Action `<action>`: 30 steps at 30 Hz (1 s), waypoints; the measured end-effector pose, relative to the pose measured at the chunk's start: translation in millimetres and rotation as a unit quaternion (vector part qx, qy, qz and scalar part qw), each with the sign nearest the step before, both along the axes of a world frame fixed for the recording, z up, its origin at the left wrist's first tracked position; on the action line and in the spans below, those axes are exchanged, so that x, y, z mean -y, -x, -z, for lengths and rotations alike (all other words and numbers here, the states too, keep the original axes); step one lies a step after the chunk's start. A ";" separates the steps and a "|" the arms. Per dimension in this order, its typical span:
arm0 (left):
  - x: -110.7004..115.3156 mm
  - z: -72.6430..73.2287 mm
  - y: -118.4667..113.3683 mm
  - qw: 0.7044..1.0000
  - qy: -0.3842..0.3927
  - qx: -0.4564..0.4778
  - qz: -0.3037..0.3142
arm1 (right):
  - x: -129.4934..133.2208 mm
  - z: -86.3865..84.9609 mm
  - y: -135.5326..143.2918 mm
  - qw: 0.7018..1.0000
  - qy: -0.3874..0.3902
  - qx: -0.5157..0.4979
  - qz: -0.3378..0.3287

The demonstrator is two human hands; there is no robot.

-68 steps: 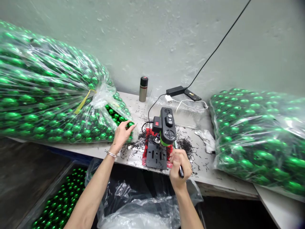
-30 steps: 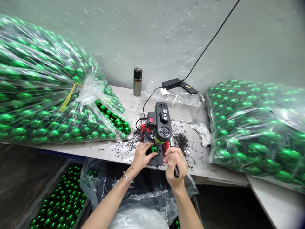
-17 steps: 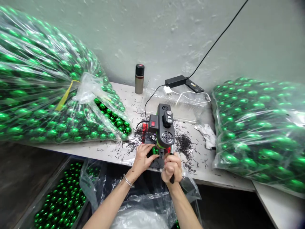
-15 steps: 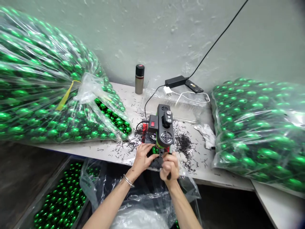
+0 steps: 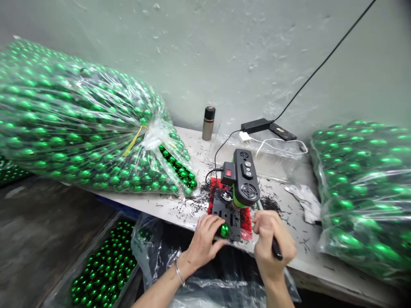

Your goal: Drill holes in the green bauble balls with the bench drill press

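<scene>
My left hand (image 5: pixel 205 237) is at the front of a slotted black base plate (image 5: pixel 217 209). Its fingers and thumb close around a shiny green ball (image 5: pixel 224 230) near the plate's front end. Above the plate stands a small black bench press machine (image 5: pixel 246 175) with a red switch, perhaps a mini drill press; its tool end is mostly hidden. To the right, my right hand (image 5: pixel 272 235) is wrapped round the machine's lever (image 5: pixel 276 250), whose black end sticks out below the fist. A red mat (image 5: pixel 246 222) lies under the plate.
Big clear bags of green balls stand left (image 5: pixel 80 132) and right (image 5: pixel 362 192). Thin black scraps (image 5: pixel 271 204) litter the table. Behind are a flask (image 5: pixel 208 124), a power adapter (image 5: pixel 256 125) and white cable; a white glove (image 5: pixel 305 203) lies right. Below sits a bin of balls (image 5: pixel 102 265).
My left hand has drawn toward the plate's front with the ball, away from under the machine head. My right hand has moved right with the lever. The view has shifted left.
</scene>
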State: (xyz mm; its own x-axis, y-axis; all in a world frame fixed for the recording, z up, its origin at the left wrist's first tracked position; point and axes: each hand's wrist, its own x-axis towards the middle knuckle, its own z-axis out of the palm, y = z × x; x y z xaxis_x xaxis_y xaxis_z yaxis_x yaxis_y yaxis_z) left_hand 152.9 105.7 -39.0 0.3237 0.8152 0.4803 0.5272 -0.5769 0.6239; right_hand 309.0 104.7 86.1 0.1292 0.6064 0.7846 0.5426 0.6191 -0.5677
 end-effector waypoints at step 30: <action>-67.1 -35.3 32.0 0.771 0.443 0.458 -0.021 | -1.0 27.0 3.0 0.999 -0.031 0.029 0.009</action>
State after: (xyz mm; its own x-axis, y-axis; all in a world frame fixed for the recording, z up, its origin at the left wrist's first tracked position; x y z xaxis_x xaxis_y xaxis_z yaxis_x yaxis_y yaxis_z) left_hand 120.9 172.8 -3.8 0.1433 0.9551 -0.2594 -0.3607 0.2945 0.8850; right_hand 306.1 105.7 59.0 0.0926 0.5541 0.8273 0.5851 0.6420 -0.4955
